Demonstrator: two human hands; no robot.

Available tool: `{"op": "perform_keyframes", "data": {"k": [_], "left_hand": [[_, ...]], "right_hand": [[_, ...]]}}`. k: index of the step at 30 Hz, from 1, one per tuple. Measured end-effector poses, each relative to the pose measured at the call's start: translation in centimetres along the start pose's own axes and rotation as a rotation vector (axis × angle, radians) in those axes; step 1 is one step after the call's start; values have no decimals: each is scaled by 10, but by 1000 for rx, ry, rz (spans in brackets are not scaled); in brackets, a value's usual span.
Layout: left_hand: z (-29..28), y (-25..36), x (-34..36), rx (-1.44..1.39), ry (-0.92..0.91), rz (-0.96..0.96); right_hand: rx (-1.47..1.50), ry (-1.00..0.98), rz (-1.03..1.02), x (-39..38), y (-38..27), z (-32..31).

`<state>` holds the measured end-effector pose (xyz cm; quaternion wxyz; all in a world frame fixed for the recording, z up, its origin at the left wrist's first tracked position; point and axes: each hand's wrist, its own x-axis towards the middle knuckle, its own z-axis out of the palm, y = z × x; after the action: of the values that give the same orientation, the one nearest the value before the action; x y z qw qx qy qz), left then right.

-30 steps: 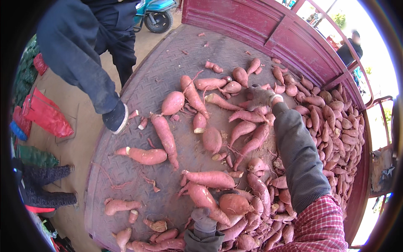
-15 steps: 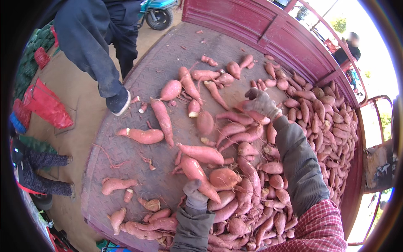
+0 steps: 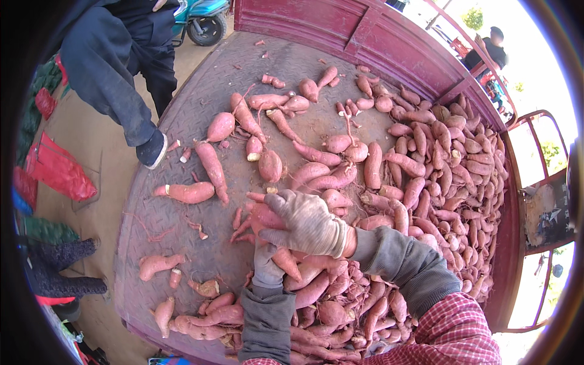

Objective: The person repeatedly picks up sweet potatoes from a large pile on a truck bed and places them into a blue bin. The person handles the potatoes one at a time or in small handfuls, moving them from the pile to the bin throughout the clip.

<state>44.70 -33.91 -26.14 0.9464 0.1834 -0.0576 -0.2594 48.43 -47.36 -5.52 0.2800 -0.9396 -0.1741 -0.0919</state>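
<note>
My right hand (image 3: 307, 222), in a grey work glove, is closed over a reddish sweet potato (image 3: 265, 215). Just below it, my gloved left hand (image 3: 267, 266) grips a tapered sweet potato (image 3: 286, 263); its fingers are partly hidden under the right hand. The two hands overlap, so where one root ends and the other begins is hard to see. Loose sweet potatoes lie around them on the metal truck bed (image 3: 185, 234). One plump sweet potato (image 3: 270, 166) rests beyond the right hand, and a cluster joined by a stem (image 3: 348, 145) lies farther off.
A large heap of sweet potatoes (image 3: 468, 164) fills the bed's right side, against the red side wall (image 3: 328, 27). Another person's shoe (image 3: 152, 150) stands at the left edge. Red mesh sacks (image 3: 61, 167) lie on the ground, and a teal scooter (image 3: 205, 24) is parked behind.
My right hand has come back from the far right, left and toward me, and closed on a sweet potato beside my left hand. A joined cluster now lies where it was reaching.
</note>
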Motion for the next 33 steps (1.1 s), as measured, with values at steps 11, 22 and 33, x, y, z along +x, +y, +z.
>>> {"op": "perform_keyframes", "data": {"k": [11, 22, 33], "left_hand": [[11, 15, -22, -92, 161, -194], [10, 21, -13, -162, 127, -78], [11, 90, -101, 204, 240, -149]], "right_hand": [[-643, -322, 382, 32, 219, -40], [890, 200, 374, -25, 121, -113], [1170, -44, 556, -131, 9, -67]]}}
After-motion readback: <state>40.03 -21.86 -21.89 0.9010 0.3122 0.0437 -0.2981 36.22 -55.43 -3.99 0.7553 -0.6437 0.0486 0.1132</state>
